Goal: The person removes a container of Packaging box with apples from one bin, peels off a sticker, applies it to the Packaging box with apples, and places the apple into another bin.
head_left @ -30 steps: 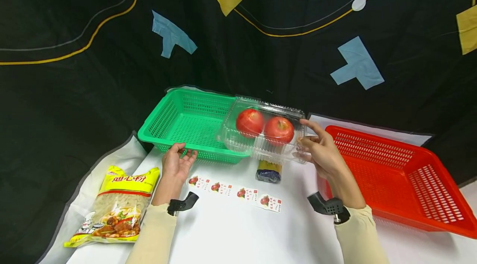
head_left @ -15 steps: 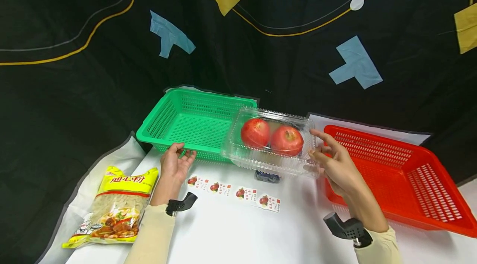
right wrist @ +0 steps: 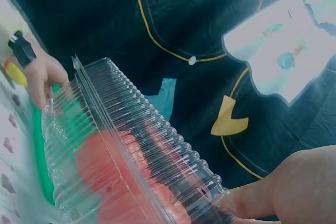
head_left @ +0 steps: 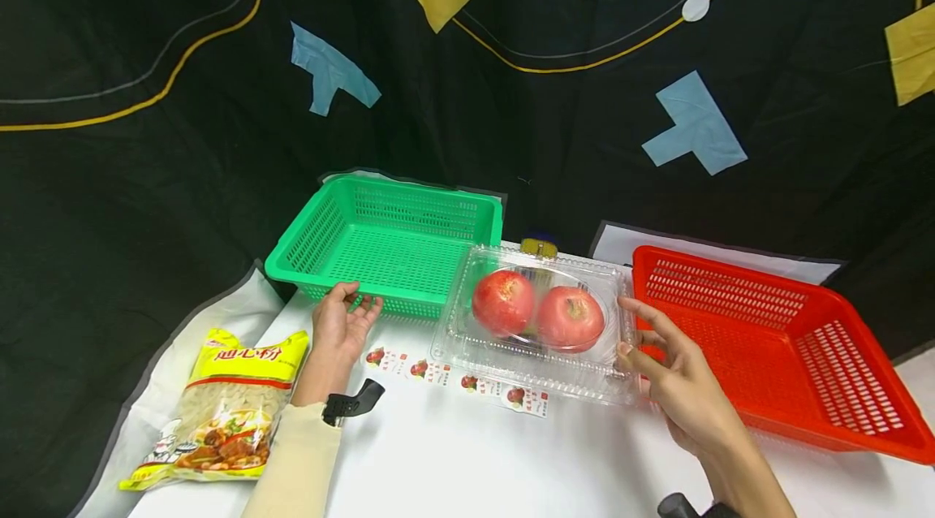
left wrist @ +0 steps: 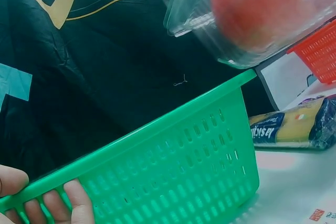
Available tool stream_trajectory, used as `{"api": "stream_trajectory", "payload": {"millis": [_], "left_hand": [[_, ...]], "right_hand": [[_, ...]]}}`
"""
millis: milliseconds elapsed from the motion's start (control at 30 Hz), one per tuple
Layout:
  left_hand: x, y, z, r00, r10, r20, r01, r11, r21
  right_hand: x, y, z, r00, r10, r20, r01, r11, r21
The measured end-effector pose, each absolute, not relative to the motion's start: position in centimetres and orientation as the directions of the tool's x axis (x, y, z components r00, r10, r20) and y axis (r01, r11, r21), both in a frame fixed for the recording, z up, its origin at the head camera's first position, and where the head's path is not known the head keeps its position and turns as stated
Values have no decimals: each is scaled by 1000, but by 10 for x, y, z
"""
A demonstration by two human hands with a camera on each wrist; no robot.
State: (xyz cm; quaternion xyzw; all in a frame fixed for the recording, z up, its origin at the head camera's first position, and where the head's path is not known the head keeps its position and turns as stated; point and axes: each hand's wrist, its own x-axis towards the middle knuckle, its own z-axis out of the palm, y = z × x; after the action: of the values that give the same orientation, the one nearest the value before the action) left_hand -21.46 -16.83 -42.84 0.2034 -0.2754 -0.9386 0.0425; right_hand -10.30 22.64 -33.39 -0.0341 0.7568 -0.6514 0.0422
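Observation:
My left hand (head_left: 343,327) grips the near rim of a green plastic basket (head_left: 325,230), thumb on top and fingers curled beneath, as the left wrist view shows. My right hand (head_left: 679,384) pinches the right edge of a clear plastic clamshell container (head_left: 471,347) between thumb and fingers. Inside it lie two red apples, a left one (head_left: 502,304) and a right one (head_left: 570,318). The container is held above the table, its left side overlapping the basket's right corner in the head view. In the right wrist view, its ribbed side (right wrist: 126,108) faces the camera.
A red basket (head_left: 774,356) stands at the right. A yellow bag of pasta (head_left: 226,404) lies at the left. Fruit stickers (head_left: 431,372) line the white table (head_left: 453,461). A spaghetti packet (left wrist: 294,127) sits beyond the container, mostly hidden in the head view. Black cloth hangs behind.
My right hand has brought the container of apples nearer to me and a little right, away from over the green basket. The left hand has stayed at the basket's rim.

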Motion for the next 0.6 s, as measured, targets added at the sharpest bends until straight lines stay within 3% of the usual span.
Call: {"api": "stream_trajectory", "payload": {"millis": [200, 467, 600], "left_hand": [[-214, -168, -429, -912, -191, -362, -38, -841, 539], [-217, -165, -430, -896, -262, -359, 5, -814, 582], [-218, -163, -430, -891, -290, -348, 16, -788, 616]], "right_hand": [[-83, 225, -342, -992, -123, -3, -12, 120, -993], [-57, 221, -362, -991, -55, -120, 112, 124, -986], [-46, 221, -373, -992, -42, -117, 111, 136, -984]]}}
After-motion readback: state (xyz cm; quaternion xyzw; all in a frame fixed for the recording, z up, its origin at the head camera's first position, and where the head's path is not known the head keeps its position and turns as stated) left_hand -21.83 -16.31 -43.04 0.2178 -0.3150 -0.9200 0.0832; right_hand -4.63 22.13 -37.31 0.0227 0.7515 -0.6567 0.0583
